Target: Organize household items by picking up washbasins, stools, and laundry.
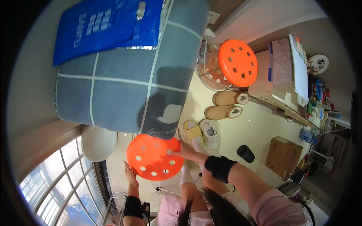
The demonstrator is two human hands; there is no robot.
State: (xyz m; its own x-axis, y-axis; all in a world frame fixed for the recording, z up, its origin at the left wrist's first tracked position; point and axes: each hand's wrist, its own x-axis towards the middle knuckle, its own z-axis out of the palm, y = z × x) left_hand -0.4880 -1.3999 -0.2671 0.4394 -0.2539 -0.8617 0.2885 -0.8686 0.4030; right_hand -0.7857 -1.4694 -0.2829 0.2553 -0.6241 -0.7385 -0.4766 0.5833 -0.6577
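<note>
An orange round stool seat point(154, 159) with several holes is between my hands, partly tucked under the overhanging grey checked cloth point(121, 104). My left hand point(131, 173) is at the seat's lower left rim, its fingers partly hidden along the edge. At the right rim, my right hand point(182, 149) grips the seat with fingers over its top. Part of the seat lies in shadow. Most of the stool's legs are hidden below it.
A second orange stool point(238, 62) stands beyond the cloth's right edge. Tan boots point(227, 98), a white sneaker point(209, 134) and a black slipper point(245, 154) lie on the floor. A cardboard box point(282, 156) is at right; a white basin point(99, 143) is near the window.
</note>
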